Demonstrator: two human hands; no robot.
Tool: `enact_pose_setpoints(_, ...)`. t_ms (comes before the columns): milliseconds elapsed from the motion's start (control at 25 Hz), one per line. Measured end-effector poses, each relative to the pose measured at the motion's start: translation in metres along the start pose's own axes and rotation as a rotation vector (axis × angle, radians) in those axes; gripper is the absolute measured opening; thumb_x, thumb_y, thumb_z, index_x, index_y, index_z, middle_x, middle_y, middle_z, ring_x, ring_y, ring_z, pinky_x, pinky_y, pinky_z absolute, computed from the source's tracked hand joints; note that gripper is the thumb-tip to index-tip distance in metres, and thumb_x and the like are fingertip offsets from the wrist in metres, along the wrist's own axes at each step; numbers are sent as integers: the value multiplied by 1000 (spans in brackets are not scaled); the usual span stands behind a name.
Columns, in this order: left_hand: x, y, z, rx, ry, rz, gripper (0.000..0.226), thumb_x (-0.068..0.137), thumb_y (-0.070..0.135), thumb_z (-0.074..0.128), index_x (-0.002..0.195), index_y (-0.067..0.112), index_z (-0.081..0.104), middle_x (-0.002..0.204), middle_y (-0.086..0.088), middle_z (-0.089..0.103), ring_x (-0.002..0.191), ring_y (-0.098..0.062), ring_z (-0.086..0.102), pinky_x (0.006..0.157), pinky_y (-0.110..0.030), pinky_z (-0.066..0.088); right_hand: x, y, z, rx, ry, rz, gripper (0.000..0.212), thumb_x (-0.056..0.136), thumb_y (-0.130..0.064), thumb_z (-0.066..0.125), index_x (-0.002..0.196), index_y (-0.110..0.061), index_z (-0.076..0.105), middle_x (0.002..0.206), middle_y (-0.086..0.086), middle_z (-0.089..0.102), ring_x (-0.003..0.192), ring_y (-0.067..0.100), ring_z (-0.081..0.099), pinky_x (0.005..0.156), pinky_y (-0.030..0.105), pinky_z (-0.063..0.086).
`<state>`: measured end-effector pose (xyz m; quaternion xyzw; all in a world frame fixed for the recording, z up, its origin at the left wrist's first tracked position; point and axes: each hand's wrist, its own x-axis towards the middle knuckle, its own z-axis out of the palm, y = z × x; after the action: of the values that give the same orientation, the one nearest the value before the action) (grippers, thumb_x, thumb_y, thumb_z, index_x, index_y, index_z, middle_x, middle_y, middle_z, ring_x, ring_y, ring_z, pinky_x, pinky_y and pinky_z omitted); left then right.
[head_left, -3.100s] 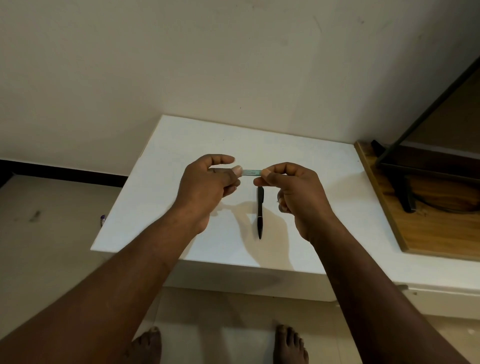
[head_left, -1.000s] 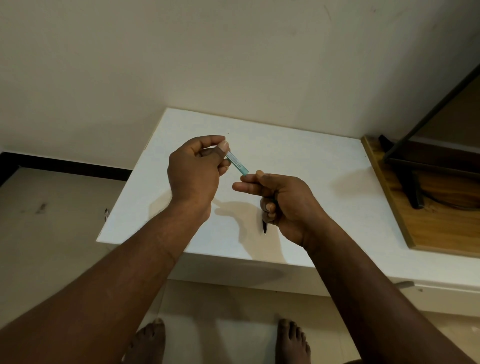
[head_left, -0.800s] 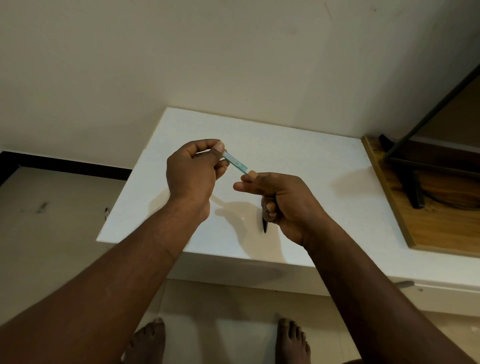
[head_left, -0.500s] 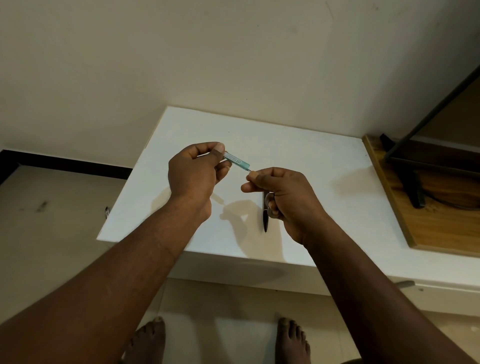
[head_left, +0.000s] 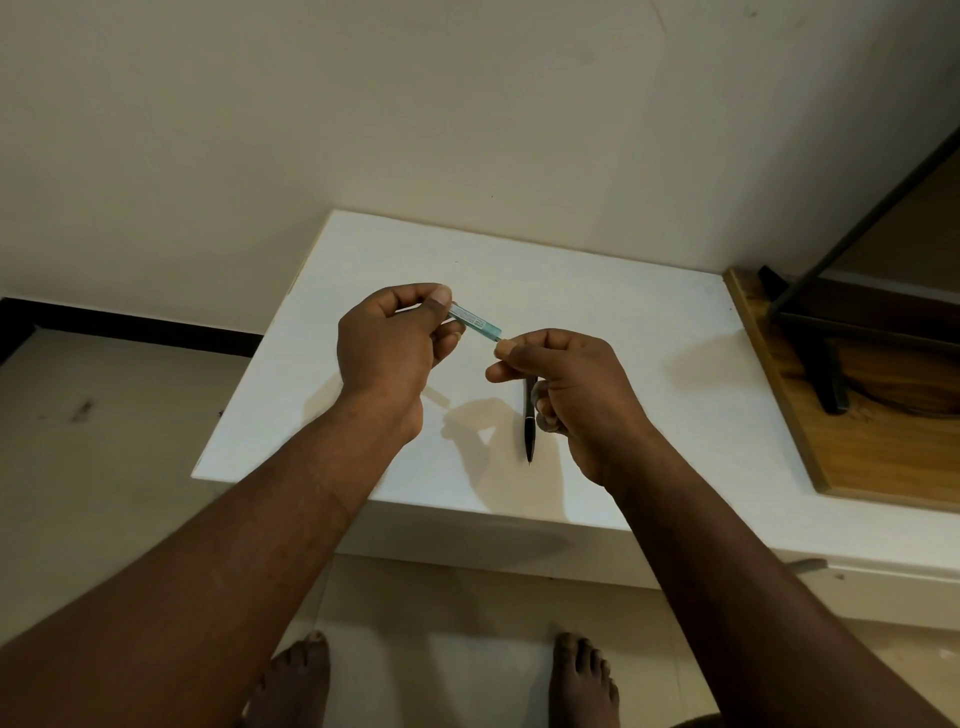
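Note:
My left hand (head_left: 387, 353) pinches one end of a small clear tube with a teal tip (head_left: 475, 323) between thumb and forefinger, above the white table (head_left: 519, 270). The tube slants down to the right. My right hand (head_left: 566, 374) has thumb and forefinger pinched together at the tube's teal tip, with its other fingers curled under. Whether something thin is between those fingertips is too small to tell. A black pen (head_left: 530, 431) lies on the table below my right hand, its upper part hidden by the fingers.
A wooden board (head_left: 857, 441) sits on the table at the right, with a black stand (head_left: 826, 379) on it. The wall is just behind the table. My bare feet (head_left: 582, 675) stand on the tiled floor below the table's front edge.
Both hands held the tube level at first. My right hand then let go, dropped to an open pointing pose, and has come back up to pinch the tube's tip. The tube now slants.

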<state>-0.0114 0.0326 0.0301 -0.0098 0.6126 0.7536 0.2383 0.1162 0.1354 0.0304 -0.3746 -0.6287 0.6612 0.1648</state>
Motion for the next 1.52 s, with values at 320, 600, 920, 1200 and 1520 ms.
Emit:
enact_pose_setpoints(320, 2, -2, -2, -61, -22, -62, 9, 93, 12, 76, 101, 8, 77, 97, -11, 79, 71, -15, 78, 65, -21, 59, -5, -2, 2, -298, 189, -251, 21, 97, -31, 67, 80, -25, 78, 76, -12, 81, 58, 4, 56, 59, 29, 46)
enact_pose_setpoints(600, 0, -1, -2, -142, -29, -152, 8, 93, 12, 77, 97, 7, 73, 86, -11, 77, 67, -15, 76, 66, -23, 64, -8, -7, -1, -400, 365, -435, 9, 92, -33, 75, 85, -33, 79, 85, -21, 77, 87, -6, 68, 70, 7, 42)
enact_pose_setpoints(920, -2, -2, -1, -139, -36, -182, 13, 93, 13, 77, 102, 5, 73, 84, -12, 77, 66, -15, 76, 72, -26, 66, -6, -9, -4, -247, 383, -458, 10, 88, -26, 80, 82, -33, 77, 87, -25, 78, 88, -2, 71, 77, 20, 47)
enact_pose_setpoints(1200, 0, -2, -3, -162, -51, -203, 10, 93, 13, 77, 98, 6, 72, 81, -11, 77, 65, -15, 76, 66, -23, 64, -5, -8, -6, -159, 410, -459, 7, 88, -29, 77, 81, -30, 75, 79, -23, 73, 80, -4, 66, 83, 40, 56)
enact_pose_setpoints(1520, 0, -4, -2, -193, -76, -250, 16, 92, 13, 78, 102, 3, 72, 77, -10, 79, 66, -16, 78, 60, -22, 61, -5, -7, -5, -192, 406, -440, 3, 90, -30, 79, 90, -29, 82, 86, -21, 78, 78, 3, 68, 82, 51, 62)
